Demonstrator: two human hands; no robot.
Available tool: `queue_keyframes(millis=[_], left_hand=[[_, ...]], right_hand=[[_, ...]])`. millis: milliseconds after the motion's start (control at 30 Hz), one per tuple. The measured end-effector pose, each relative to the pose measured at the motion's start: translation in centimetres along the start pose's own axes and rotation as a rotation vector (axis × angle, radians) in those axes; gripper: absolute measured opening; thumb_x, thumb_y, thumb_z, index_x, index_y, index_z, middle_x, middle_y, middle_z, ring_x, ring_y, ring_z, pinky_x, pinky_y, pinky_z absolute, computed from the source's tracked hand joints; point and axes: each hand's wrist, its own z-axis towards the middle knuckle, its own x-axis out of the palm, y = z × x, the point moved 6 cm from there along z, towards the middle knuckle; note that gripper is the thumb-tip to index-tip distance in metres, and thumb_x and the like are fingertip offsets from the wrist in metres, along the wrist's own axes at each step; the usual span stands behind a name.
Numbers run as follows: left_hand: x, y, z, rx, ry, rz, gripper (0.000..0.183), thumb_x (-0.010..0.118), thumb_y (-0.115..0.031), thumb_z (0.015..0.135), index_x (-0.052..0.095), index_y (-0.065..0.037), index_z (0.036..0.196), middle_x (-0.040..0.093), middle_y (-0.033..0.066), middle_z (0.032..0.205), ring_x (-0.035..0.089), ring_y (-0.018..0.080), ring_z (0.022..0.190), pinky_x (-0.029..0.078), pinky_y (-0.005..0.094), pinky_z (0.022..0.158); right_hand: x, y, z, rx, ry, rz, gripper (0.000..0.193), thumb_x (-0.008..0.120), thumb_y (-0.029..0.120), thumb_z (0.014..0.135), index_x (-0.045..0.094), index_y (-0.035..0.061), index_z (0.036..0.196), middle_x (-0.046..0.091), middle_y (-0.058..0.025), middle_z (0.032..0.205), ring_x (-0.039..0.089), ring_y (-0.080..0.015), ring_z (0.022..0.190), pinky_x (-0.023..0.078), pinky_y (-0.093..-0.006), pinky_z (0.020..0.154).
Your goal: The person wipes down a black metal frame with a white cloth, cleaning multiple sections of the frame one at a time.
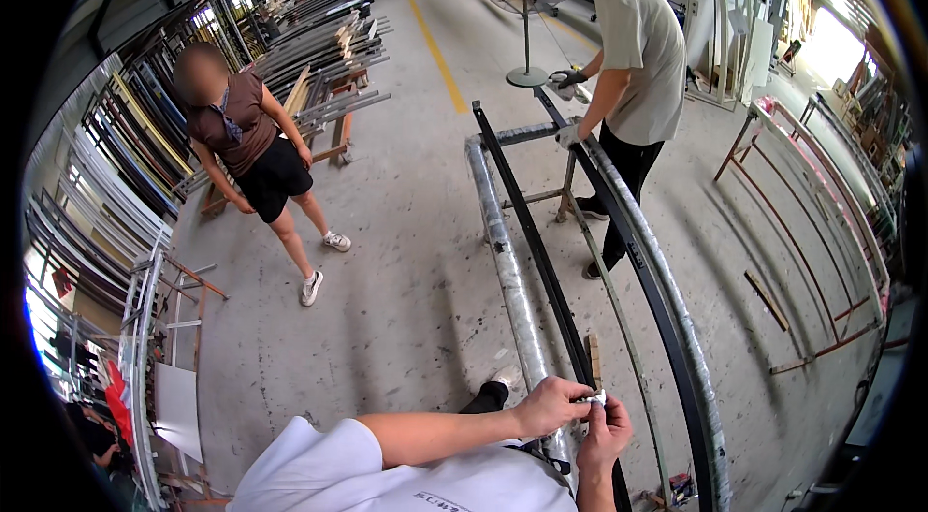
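Observation:
Close in front of me, my left hand (pixel 550 406) and my right hand (pixel 606 429) meet with fingers pinched together. Between their fingertips is a small white piece (pixel 598 398); its exact kind is too small to make out. Both hands are above the near end of a long black metal bar (pixel 541 246). A second black bar (pixel 646 265) runs along the right side of the work stand. The stand's rails (pixel 509 285) are wrapped in silvery film. Just beyond my hands, a short wooden strip (pixel 594 357) lies beside the first bar.
A gloved person (pixel 638 48) leans over the stand's far end, touching the right bar. Another person (pixel 242 125) stands on the left. Racks of long profiles (pixel 135 125) line the left wall. A rusty metal trestle (pixel 793 212) stands right, near a floor stick (pixel 767 300).

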Motion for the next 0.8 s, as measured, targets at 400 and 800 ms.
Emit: queue_keyframes(millis=[400, 800], left_hand=[[0.2, 1.1, 1.1, 0.221, 0.073, 0.251, 0.029, 0.063, -0.02, 0.098, 0.068, 0.001, 0.118, 0.07, 0.015, 0.095, 0.066, 0.0202, 0.087, 0.052, 0.038, 0.079], [-1.0, 3.7, 1.1, -0.094, -0.133, -0.094, 0.017, 0.071, -0.008, 0.093, 0.077, 0.005, 0.102, 0.07, -0.0006, 0.08, 0.061, 0.0069, 0.074, 0.05, 0.024, 0.065]], right_hand=[[-2.4, -2.7, 0.9, 0.239, 0.039, -0.061, 0.008, 0.069, 0.008, 0.095, 0.07, 0.0005, 0.091, 0.064, -0.0014, 0.074, 0.056, -0.0081, 0.063, 0.044, -0.0237, 0.058], [0.7, 3.0, 0.2, -0.364, -0.013, -0.622, 0.027, 0.073, -0.002, 0.088, 0.068, -0.005, 0.114, 0.069, -0.0133, 0.097, 0.069, -0.0197, 0.079, 0.056, -0.0292, 0.071]])
